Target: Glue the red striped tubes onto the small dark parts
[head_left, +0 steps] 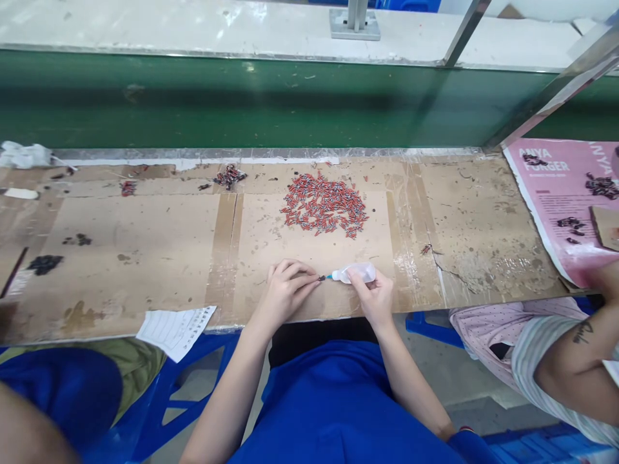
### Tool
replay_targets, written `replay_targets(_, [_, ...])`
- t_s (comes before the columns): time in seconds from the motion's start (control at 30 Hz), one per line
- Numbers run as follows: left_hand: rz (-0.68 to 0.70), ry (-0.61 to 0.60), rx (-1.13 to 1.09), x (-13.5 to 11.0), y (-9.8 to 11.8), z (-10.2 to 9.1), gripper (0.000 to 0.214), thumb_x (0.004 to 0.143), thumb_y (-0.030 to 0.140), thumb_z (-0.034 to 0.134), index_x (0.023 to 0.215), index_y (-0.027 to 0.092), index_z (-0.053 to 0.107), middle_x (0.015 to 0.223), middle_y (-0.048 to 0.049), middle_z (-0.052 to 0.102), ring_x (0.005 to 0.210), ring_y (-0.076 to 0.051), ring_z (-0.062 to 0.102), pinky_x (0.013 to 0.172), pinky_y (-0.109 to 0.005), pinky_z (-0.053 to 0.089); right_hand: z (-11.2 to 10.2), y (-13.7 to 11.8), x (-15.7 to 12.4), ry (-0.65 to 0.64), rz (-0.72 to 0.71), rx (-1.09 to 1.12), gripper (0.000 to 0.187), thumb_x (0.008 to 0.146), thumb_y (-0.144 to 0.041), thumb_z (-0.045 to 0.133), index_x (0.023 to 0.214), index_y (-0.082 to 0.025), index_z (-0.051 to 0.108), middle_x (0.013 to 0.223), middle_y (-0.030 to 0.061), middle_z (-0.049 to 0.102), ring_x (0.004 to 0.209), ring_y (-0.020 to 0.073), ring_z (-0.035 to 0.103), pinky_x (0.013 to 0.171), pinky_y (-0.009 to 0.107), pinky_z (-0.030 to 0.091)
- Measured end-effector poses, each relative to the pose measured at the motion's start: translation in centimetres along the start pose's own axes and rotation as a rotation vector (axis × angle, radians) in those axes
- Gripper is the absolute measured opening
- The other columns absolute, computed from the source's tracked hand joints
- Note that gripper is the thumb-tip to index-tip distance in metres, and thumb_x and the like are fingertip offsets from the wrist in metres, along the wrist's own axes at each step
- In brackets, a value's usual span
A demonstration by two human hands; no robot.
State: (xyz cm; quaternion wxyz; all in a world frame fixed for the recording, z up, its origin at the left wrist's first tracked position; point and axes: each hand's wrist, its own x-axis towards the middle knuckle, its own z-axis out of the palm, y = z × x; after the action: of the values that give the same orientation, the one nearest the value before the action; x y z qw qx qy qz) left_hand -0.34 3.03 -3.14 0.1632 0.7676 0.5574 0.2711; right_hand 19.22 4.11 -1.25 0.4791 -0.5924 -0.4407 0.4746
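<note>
Near the table's front edge, my left hand (289, 287) pinches a small dark part (322, 278) between thumb and fingertips. A white squeeze bottle (360, 273) with a blue-green needle tip (329, 277) lies nearly level in my right hand (378, 293), its fingers closed round it. That tip points left and is right beside the dark part; whether they touch I cannot tell. Beyond my hands spreads a wide pile of small red and dark parts (324, 205).
Cardboard (184, 251) covers the bench. Dark clusters (46, 264) and a paper sheet (176, 328) are on the left. A mixed cluster (231, 176) lies behind. A co-worker's arm (570, 348) and a pink sheet (546, 193) are at right. A green belt (242, 100) runs along the back.
</note>
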Motion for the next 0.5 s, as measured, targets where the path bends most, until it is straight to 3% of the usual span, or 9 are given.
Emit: replay_targets(0.5, [0.020,0.017,0.005,0.02,0.13,-0.13,0.019,0.091,0.034,0.058,0.086,0.027,0.075,0.090,-0.0038,0.073,0.091,-0.021,0.057,0.084,-0.040,0.038,0.08,-0.12,0.13,-0.004,0.014,0.005,0.023,0.069,-0.041,0.072,0.070,-0.018,0.071,0.070,0.0047,0.074,0.066,0.0222,0.068,0.062,0.033,0.055])
